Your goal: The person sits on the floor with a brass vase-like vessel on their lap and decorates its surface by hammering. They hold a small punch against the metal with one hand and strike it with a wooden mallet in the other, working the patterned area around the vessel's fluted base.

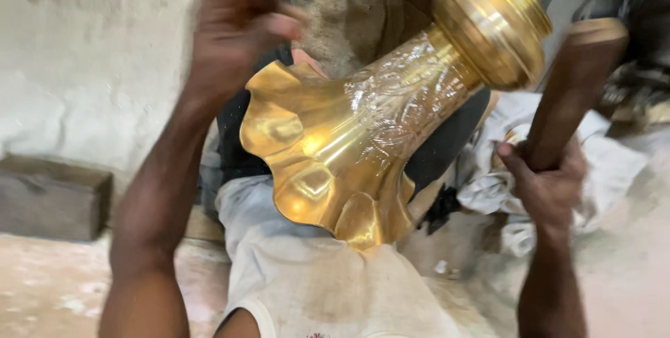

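A large brass vase [363,135] with a fluted, flaring mouth and an engraved neck lies tilted across the person's lap, its base pointing up and to the right. The right hand [548,177] is closed around a wooden mallet handle [569,93] beside it. The left hand [237,24], blurred, is raised above the vase's rim; its grip cannot be told.

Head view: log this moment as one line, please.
left hand: raised, blurred, above flared rim | right hand: shut on wooden handle | brass vase: tilted, across lap
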A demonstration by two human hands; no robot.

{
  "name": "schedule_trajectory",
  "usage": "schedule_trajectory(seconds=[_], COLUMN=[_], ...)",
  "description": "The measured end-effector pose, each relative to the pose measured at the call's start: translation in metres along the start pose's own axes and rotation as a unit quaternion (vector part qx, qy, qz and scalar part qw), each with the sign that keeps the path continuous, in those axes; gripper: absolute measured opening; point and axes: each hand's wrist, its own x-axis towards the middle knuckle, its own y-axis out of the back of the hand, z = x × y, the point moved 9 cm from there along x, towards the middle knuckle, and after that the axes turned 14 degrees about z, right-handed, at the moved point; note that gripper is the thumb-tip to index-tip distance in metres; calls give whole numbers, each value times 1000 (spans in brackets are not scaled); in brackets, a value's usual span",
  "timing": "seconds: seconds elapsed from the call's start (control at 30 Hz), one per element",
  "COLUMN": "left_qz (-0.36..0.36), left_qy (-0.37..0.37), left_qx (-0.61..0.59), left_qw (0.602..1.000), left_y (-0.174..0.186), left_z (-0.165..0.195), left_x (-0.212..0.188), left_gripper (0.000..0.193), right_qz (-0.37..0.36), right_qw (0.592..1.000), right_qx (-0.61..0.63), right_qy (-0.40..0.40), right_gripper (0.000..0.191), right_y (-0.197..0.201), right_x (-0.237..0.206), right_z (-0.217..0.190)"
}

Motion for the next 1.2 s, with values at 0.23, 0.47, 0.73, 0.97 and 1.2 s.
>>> schedule_trajectory(seconds=[0.23,0.47,0.73,0.97,1.2], left_qz=[257,163,52,189,320], left_qy=[59,2,-293,-232,4], left_qx=[186,222,332,319,141], left_qw=[947,961,895,899,937], left_y=[22,-97,-160,-133,-59], left_z=[32,58,100,82,29], left_x=[-78,-155,-178,-183,-148], left_gripper=[47,15,32,34,43], right_qz=[60,88,-121,-87,-49], right_qw=[995,993,802,806,928], right_qx=[-16,72,552,543,361], right_qy=[-76,20,-192,-220,-85], right_gripper=[50,65,83,79,67], right_y=[-20,-30,-130,-124,-91], right_x=[-71,-57,-19,-31,-24], right_z=[99,43,4,-11,-33])
